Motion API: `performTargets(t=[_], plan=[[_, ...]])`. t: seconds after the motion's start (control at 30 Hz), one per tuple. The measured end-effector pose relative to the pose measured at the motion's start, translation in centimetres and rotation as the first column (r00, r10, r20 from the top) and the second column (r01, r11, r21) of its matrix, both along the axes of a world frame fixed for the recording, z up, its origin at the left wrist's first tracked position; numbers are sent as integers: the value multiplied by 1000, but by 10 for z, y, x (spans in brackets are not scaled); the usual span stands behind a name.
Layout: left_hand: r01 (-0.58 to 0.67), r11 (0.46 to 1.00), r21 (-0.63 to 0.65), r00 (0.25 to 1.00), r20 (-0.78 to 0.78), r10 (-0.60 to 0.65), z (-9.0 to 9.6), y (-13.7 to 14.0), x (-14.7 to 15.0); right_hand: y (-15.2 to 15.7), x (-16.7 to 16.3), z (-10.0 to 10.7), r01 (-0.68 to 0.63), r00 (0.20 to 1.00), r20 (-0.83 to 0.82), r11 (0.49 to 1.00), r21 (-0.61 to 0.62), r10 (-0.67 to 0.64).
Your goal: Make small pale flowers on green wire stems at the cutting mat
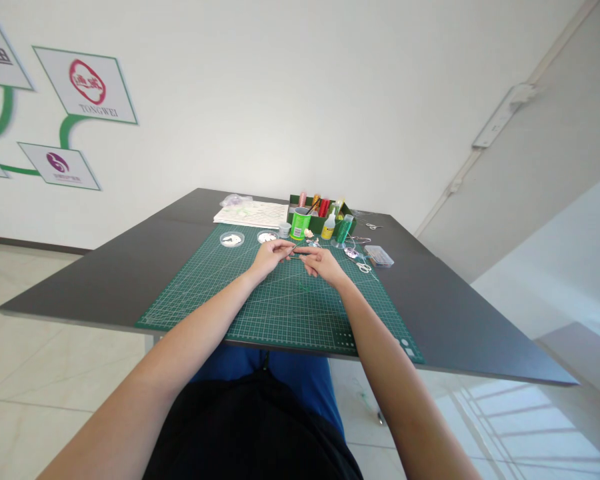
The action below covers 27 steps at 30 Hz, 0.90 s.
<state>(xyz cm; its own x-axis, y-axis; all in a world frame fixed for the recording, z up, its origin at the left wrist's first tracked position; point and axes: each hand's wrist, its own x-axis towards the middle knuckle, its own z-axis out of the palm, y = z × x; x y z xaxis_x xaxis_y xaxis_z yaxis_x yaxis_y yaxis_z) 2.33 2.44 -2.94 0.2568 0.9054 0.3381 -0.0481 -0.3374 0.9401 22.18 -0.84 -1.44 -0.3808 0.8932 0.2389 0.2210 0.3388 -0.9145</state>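
Over the middle of a green cutting mat (280,300), my two hands meet with their fingertips nearly touching. My left hand (274,257) is closed in a pinch on something thin and small, too fine to name. From the other side my right hand (323,262) reaches in, index finger stretched out towards the left fingertips and the other fingers curled; whether it grips anything I cannot make out. Just beyond the hands stand a bright green can (300,225), a small grey jar (285,230) and a round dish (267,237) with small pieces.
A green box (350,215) of thread spools stands at the back. Near it are a yellow-labelled glue bottle (329,227) and a green spool (345,229). Scissors (363,267) and a clear case (379,256) lie right. Another dish (232,239) and a white pad (253,214) lie left.
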Motion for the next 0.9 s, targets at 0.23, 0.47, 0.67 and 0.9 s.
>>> performTargets(t=[0.23,0.47,0.67,0.9], plan=[[-26,1000,0,999,-21,26,0,0,-1,-1,-1,0,2,1000,-16,1000,-6,-2],[-63,998,8,997,-45,64,2,-1,-2,2,0,-4,-1,1000,-14,1000,0,1],[-76,997,31,996,-47,77,2,-1,-2,2,0,-3,-7,1000,-19,1000,1,7],[-110,992,59,992,-57,114,3,-2,-2,1,1,-1,-6,1000,7,1000,-2,6]])
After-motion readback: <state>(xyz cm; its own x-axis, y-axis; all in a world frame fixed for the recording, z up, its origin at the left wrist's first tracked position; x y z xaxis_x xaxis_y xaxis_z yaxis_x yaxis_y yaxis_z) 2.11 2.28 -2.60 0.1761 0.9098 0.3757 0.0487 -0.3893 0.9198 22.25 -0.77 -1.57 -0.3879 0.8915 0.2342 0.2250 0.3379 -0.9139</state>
